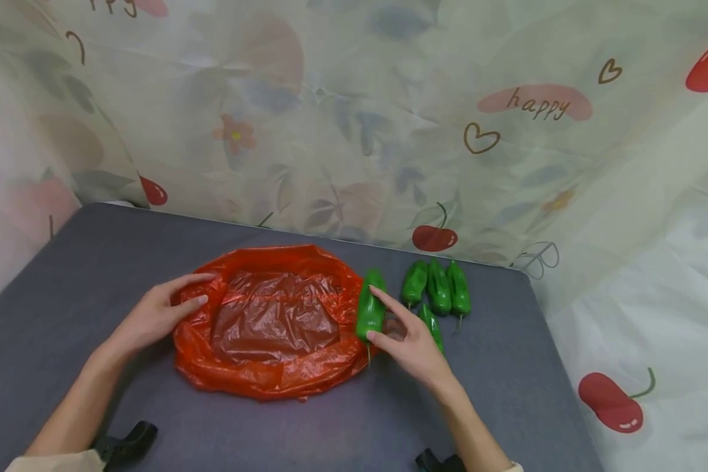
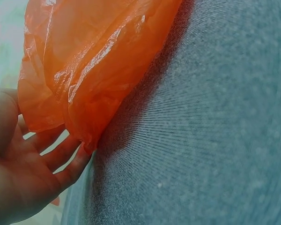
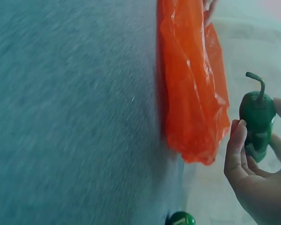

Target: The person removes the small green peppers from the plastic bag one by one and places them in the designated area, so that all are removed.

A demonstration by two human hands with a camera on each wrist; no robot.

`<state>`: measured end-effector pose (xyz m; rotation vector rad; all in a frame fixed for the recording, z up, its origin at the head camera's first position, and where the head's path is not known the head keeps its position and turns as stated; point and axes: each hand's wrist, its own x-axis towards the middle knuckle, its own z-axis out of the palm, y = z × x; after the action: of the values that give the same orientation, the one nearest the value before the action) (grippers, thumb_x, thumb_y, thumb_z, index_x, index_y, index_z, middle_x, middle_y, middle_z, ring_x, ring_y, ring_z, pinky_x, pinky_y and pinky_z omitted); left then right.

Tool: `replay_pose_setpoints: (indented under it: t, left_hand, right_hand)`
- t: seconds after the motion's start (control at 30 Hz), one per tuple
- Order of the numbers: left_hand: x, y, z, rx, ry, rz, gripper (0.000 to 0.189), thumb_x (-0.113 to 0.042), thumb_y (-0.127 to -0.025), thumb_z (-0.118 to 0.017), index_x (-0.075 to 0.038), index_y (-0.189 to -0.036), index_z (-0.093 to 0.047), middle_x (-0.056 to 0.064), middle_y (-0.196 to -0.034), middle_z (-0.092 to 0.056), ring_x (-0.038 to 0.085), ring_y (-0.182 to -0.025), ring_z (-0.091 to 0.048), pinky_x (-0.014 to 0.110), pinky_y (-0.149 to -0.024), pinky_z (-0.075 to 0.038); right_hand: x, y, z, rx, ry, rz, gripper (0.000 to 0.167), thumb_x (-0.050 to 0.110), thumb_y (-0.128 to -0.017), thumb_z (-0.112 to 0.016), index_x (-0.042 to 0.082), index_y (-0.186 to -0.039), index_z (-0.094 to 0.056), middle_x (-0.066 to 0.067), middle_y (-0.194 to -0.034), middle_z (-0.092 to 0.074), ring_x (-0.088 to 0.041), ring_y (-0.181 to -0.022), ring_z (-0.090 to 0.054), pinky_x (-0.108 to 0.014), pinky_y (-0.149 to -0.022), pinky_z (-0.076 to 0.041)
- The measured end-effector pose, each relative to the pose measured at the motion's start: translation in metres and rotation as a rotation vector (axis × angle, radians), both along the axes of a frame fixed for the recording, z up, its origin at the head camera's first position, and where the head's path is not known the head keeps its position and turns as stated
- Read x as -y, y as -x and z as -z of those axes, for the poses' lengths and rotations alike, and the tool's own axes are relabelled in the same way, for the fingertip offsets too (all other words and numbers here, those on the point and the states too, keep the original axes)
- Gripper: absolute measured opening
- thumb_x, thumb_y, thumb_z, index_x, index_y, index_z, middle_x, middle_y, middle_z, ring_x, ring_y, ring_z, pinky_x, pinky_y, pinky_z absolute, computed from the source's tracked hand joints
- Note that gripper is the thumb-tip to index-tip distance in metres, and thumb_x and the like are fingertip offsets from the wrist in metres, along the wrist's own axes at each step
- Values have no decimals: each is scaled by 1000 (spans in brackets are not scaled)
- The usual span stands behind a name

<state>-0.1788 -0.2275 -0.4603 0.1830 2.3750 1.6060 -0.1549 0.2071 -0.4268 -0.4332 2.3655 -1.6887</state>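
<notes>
An orange-red plastic bag [image 1: 274, 387] lies on the table with its mouth spread wide and its rim folded outward. At its left side my left hand [image 1: 165, 308] holds the rim, thumb and forefinger over the edge; in the left wrist view other fingers [image 2: 65, 154] touch the bag's outer side. My right hand [image 1: 410, 337] grips a green pepper [image 1: 370, 305] between thumb and fingers, above the bag's right rim. The right wrist view shows this pepper with its curved stem [image 3: 257, 79] upward. Wrinkled plastic is visible inside the bag's mouth.
Several more green peppers [image 1: 438, 288] lie grouped on the grey table [image 1: 507, 367], right of the bag; one is partly hidden behind my right hand. A printed curtain [image 1: 330, 118] hangs behind the table's far edge. Dark wrist straps [image 1: 132, 440] show on both arms.
</notes>
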Motion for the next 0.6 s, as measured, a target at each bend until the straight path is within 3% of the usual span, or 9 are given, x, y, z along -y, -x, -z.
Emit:
replay_pose_setpoints:
  t: [0.23, 0.37, 0.47, 0.6]
  left_hand:
    - [1, 0, 0, 4, 11, -3, 54, -28, -102, -58, -12, -151, -41, 17, -84, -64, 30, -58, -66, 36, -56, -57]
    - [1, 1, -1, 12, 6, -1, 55, -28, -102, -57, -11, -151, -40, 18, -87, -65, 30, -59, -67, 37, -57, -58]
    - [0, 1, -1, 14, -4, 2, 54, -27, -103, -57, -11, -151, -40, 18, -85, -65, 30, -58, -67, 37, -57, -58]
    - [0, 1, 0, 18, -4, 8, 54, -27, -103, -57, -11, -151, -40, 17, -82, -64, 30, -58, -66, 36, -57, -58]
  right_hand:
    - [-20, -5, -2, -31, -45, 38, 70, 15, -92, -73, 33, -151, -41, -3, -144, -49, -30, -92, -64, -28, -69, -52]
    - [-31, -6, -4, -25, -79, 75, 72, 17, -92, -73, 36, -152, -39, -6, -137, -51, -27, -84, -63, -28, -64, -49]
    - [-38, -8, -4, -19, -96, 108, 72, 18, -92, -74, 38, -152, -39, -8, -137, -48, -27, -85, -62, -30, -63, -49]
    - [-48, -11, -2, -22, -112, 138, 72, 19, -92, -73, 37, -152, -38, -10, -146, -41, -30, -93, -63, -30, -71, -54]
